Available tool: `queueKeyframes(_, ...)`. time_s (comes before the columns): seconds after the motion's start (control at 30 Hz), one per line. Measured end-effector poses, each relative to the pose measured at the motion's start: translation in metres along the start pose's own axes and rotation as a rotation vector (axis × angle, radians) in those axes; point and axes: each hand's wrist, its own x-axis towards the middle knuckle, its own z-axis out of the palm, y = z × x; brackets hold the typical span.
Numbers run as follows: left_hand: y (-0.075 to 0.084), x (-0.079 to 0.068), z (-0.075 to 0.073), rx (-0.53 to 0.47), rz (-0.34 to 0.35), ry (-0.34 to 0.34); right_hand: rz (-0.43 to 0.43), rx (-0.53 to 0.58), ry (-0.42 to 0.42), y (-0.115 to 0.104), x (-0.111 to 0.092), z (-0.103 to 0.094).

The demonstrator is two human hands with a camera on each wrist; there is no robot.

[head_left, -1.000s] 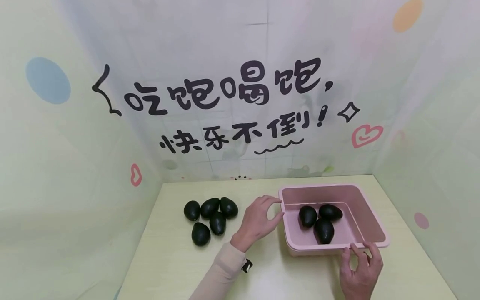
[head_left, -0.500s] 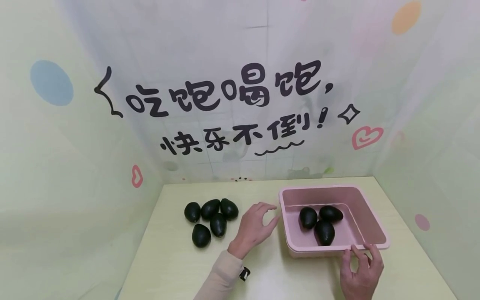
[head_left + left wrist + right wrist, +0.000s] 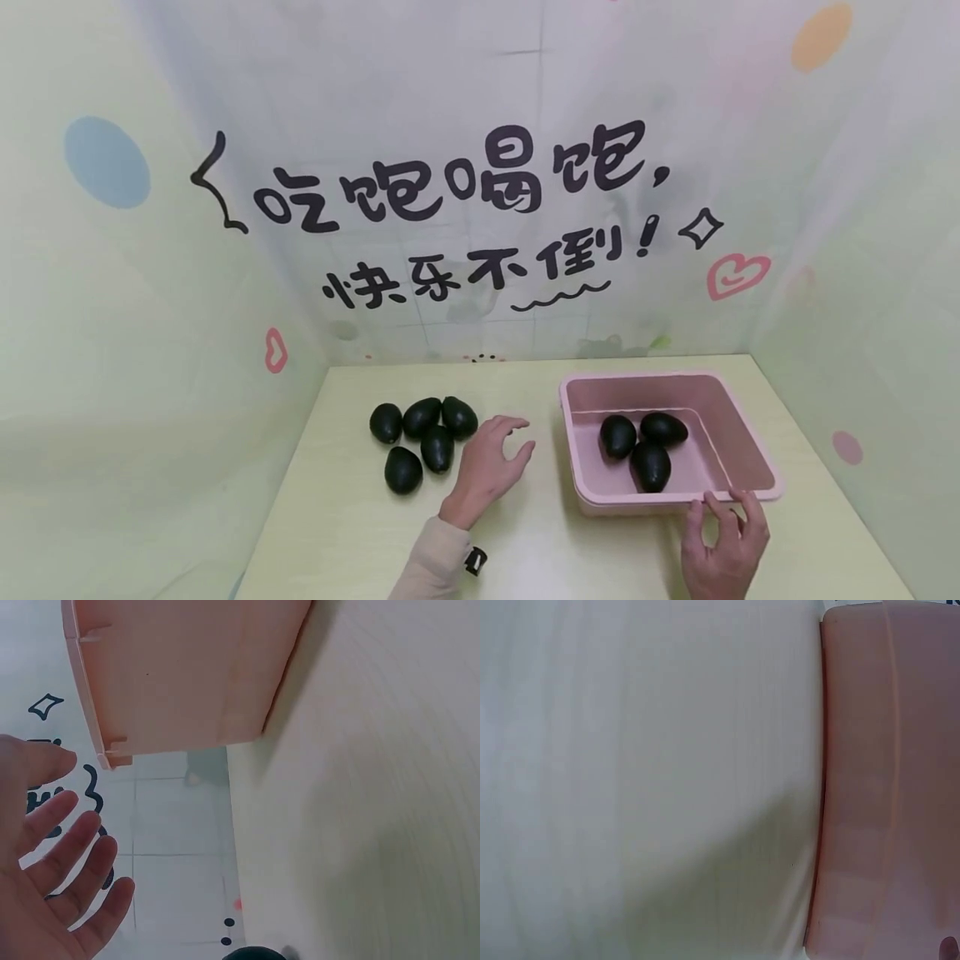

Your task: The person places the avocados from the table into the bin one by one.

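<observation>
My left hand hovers between the avocados and the pink plastic box, thumb and fingers spread apart around nothing. In the left wrist view that hand has loosely bent fingers, near the box's outer wall. My right hand holds the near rim of the pink box close to its right corner. Three dark avocados lie together on the box floor. Several more dark avocados sit on the table, left of my left hand. The right wrist view shows the box wall and one fingertip.
The pale table meets a printed cloth backdrop at the back and sides. A dark rounded thing peeks in at the bottom of the left wrist view. A black wrist strap piece hangs by the left sleeve.
My left hand has left the box's left rim and moved left toward the avocados on the table. The right hand stays at the near rim. The box and avocados have not moved.
</observation>
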Motion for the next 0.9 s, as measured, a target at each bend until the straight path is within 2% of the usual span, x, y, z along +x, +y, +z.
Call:
queueKeyframes(0.43, -0.013, -0.01, -0.006, -0.023, -0.098, 0.056, -0.009, 0.021, 0.048, -0.004, 0.001, 0.002)
queueKeyframes(0.9, -0.019, -0.02, -0.004, -0.056, -0.133, 0.089, -0.018, 0.031, 0.066, -0.004, 0.002, 0.004)
